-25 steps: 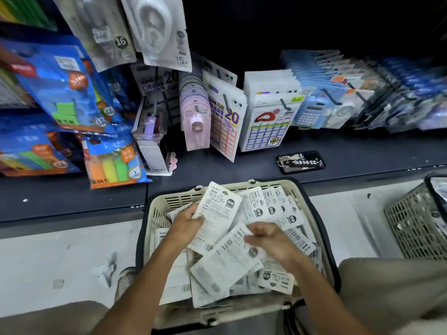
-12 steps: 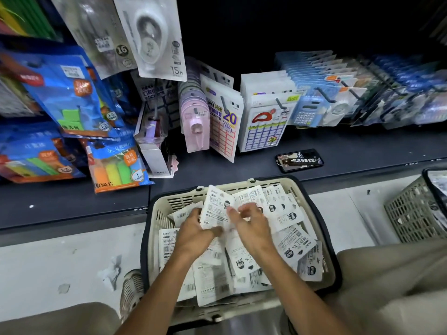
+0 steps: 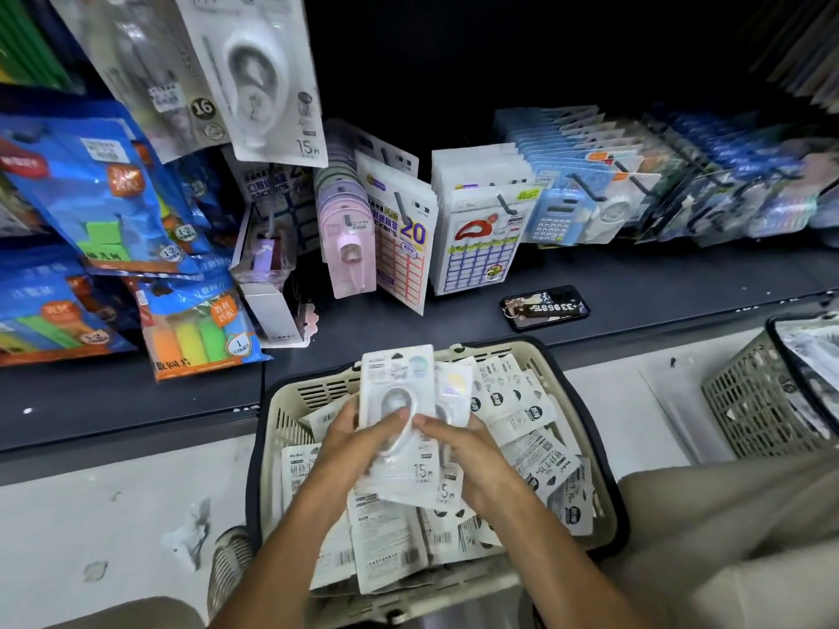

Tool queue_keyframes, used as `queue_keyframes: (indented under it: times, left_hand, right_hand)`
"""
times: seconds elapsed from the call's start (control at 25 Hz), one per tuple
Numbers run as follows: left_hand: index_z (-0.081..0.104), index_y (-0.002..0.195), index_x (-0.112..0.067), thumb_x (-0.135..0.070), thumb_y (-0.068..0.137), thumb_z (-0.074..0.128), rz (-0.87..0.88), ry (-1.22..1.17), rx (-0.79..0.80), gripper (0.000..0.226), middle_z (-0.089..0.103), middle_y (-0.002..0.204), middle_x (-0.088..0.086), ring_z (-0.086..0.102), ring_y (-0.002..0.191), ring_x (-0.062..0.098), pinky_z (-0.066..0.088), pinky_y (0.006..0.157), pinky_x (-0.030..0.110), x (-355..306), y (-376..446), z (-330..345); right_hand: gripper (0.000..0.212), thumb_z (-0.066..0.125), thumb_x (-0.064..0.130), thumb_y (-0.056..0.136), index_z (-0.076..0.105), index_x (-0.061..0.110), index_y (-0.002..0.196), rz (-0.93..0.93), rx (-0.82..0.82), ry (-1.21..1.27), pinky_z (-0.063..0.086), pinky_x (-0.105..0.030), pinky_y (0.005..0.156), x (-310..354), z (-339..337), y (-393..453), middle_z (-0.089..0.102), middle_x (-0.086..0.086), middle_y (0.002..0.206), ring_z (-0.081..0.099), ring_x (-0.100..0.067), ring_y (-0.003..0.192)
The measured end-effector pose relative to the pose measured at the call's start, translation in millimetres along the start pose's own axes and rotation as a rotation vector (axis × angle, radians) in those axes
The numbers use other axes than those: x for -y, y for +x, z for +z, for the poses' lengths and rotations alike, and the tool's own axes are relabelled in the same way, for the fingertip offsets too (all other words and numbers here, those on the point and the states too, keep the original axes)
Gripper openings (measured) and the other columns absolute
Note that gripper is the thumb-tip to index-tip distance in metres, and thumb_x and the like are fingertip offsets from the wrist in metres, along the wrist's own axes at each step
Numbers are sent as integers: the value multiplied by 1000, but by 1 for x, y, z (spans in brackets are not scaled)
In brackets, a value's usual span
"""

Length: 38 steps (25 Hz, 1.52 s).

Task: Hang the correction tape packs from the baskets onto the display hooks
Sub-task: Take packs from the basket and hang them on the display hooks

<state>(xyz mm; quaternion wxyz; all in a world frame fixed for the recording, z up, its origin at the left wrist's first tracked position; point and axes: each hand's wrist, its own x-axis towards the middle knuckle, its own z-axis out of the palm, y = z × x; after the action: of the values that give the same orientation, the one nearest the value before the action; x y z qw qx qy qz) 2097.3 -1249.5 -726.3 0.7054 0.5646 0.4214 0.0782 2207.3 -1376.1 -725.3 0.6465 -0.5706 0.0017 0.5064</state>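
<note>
Both hands, left hand (image 3: 349, 440) and right hand (image 3: 467, 451), pinch light, stiff-carded correction tape packs (image 3: 399, 424) above the basket (image 3: 290, 401); best held by card edges.

Both hands meet over the cream basket (image 3: 290, 401) at six o'clock. The left hand (image 3: 349, 442) and right hand (image 3: 467, 451) grip a small stack of correction tape packs (image 3: 399, 429), faces up, above the loose packs (image 3: 522, 419) below. A phone (image 3: 545, 307) lies on the dark shelf (image 3: 681, 283) at one o'clock. A second basket (image 3: 753, 401) sits at three o'clock.
</note>
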Motion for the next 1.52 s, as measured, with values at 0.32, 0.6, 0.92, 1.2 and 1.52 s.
queue_keyframes:
  times: [0.32,0.6,0.92,1.2,1.52]
  left_hand:
    - [72,118,-19,-32,55,91,-198,-259,-75,68,81,99,6,79,79,21,60,55,32,15,11,-20]
    - [70,117,-31,-23,70,91,-146,-42,-93,52,81,98,-9,77,91,12,57,68,26,40,13,-19]
    - [69,108,-26,-28,72,90,-285,-87,-82,42,78,96,-5,72,86,13,50,65,28,51,15,4]
    - [64,106,-39,-12,80,85,-39,-59,-276,43,78,86,-21,75,78,3,55,57,23,32,15,-18]
    - [57,121,-41,-55,67,81,146,255,-68,62,74,109,-19,69,98,-4,53,77,16,14,10,0]
  right_hand:
    - [56,73,27,90,42,19,136,-36,-777,-714,48,-41,97,24,-41,25,50,-8,139,54,-27,117]
    - [24,77,15,88,62,23,106,-66,-622,-405,46,-33,98,9,-46,54,61,-7,129,59,-26,115]
    - [18,74,18,91,65,8,79,-212,-557,-652,59,-47,85,12,-21,63,65,3,78,69,-28,81]
    - [30,71,15,87,46,23,102,-443,-725,-1019,36,-19,45,59,-17,19,56,8,67,55,-10,56]
    - [14,54,-1,82,66,-7,79,28,-176,-605,36,-14,36,65,42,15,60,-13,46,57,-17,35]
